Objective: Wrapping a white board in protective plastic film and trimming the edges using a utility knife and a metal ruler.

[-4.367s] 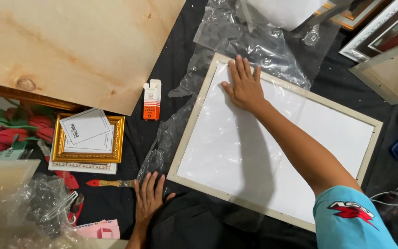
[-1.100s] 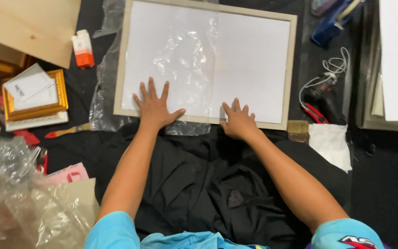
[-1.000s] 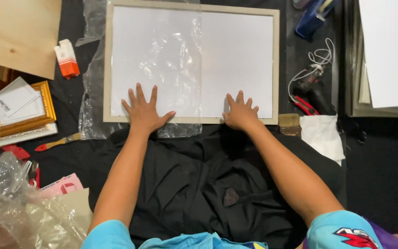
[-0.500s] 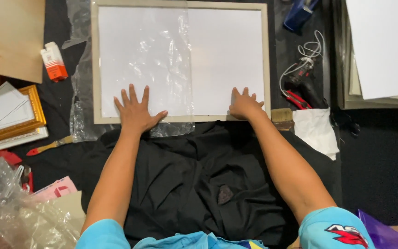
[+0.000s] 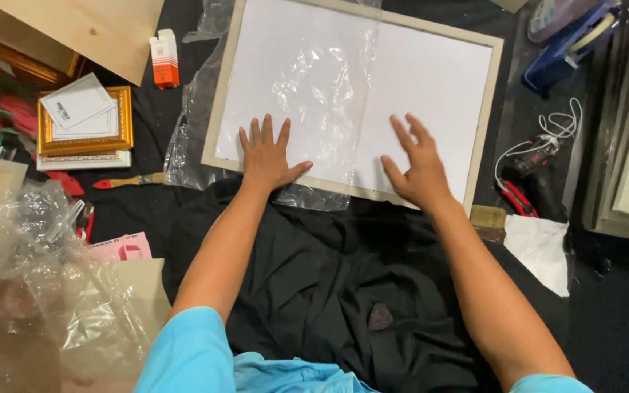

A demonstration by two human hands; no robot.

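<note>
A large white panel in a pale wooden frame [image 5: 483, 138] lies flat on black cloth in front of me. Clear plastic film [image 5: 314, 80] is spread over its left half and spills off the near edge. My left hand [image 5: 267, 154] rests flat on the panel's near edge, fingers spread, holding nothing. My right hand [image 5: 418, 166] hovers over the panel's lower right part, fingers apart and slightly lifted, also empty.
A small gold frame with cards [image 5: 85, 120], an orange-and-white box [image 5: 164, 58] and a red-handled brush [image 5: 127, 181] lie to the left. Crumpled plastic [image 5: 45, 276] fills the lower left. A wooden board [image 5: 89, 29] is at the top left. A corded tool [image 5: 533, 175] and white cloth [image 5: 540, 247] lie on the right.
My view has drawn closer to the panel. My right hand has lifted off the frame's near edge and moved onto the panel; my left hand stays flat on the near edge.
</note>
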